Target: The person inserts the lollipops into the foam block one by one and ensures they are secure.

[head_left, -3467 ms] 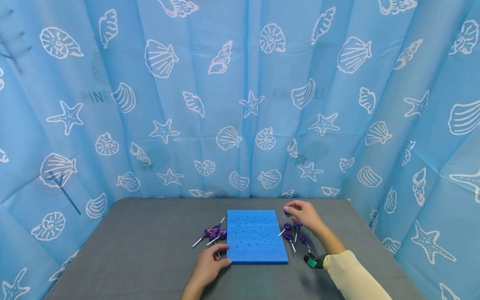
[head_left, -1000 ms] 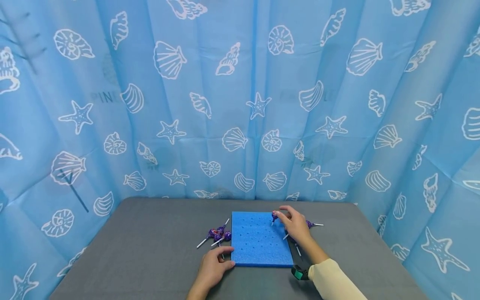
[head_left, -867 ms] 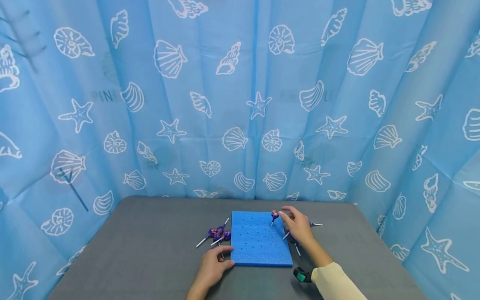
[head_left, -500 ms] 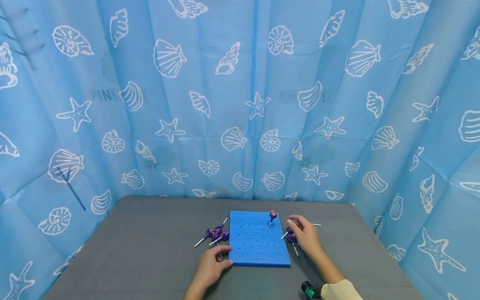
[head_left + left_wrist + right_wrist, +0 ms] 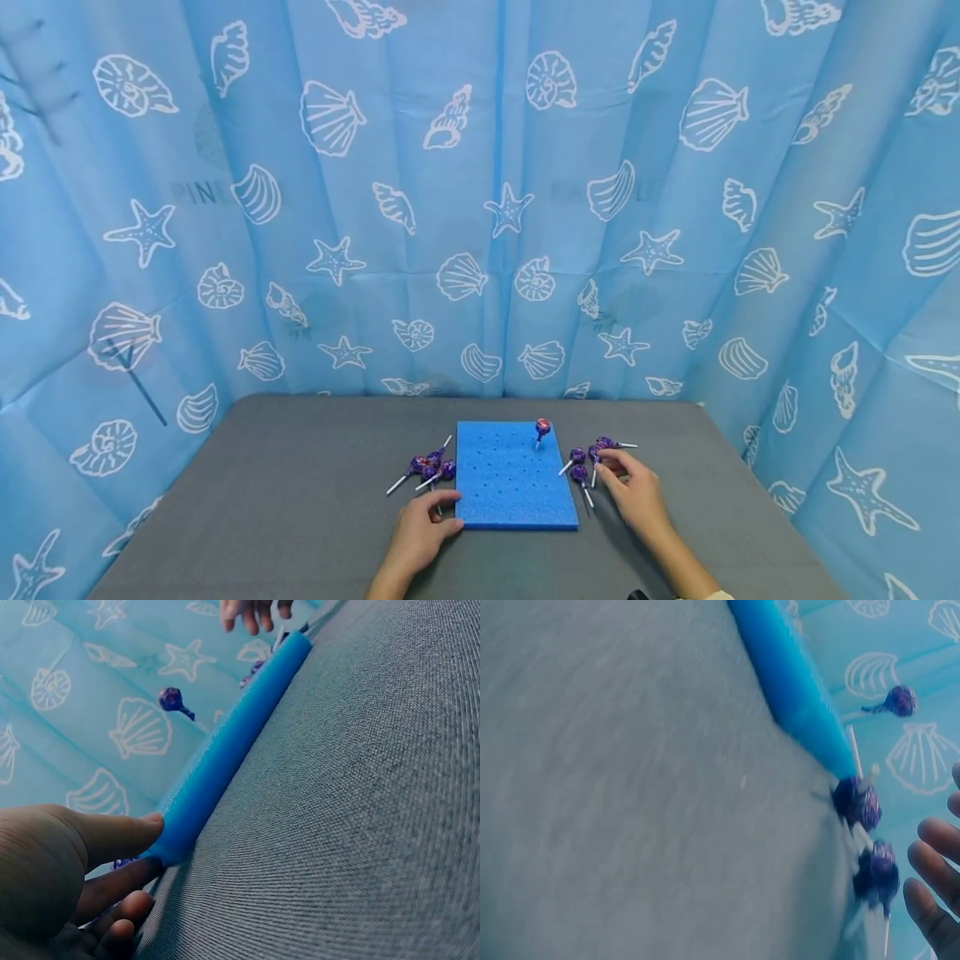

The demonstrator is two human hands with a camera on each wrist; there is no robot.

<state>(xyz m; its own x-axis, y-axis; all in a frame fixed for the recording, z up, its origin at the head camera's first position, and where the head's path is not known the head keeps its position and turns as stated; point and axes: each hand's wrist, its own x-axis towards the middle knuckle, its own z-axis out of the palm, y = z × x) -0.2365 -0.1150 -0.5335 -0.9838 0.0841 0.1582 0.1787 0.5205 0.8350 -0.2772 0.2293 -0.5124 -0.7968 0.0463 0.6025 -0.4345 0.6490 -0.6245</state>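
A blue foam board (image 5: 517, 508) with rows of small holes lies on the table. One purple-wrapped lollipop (image 5: 542, 427) stands in its far right part, stick down. My left hand (image 5: 418, 532) rests at the board's near left corner; in the left wrist view its thumb (image 5: 124, 836) and index finger touch the board's edge. To the board's right, my right hand (image 5: 636, 490) reaches over the loose lollipops, fingertips right at one lollipop (image 5: 595, 455). In the right wrist view its fingers (image 5: 934, 859) are spread and loosely bent, with nothing between them.
More lollipops lie right of the board, one lollipop (image 5: 576, 456) with its stick toward the board's edge. A heap of several lollipops (image 5: 427, 465) lies against the left side. Behind the grey table (image 5: 300, 483) hangs a blue shell-patterned curtain (image 5: 480, 208).
My right hand picked up a lollipop from the right side, stood it in the board, let go and moved right to the loose lollipops. My left hand has stayed at the board's corner.
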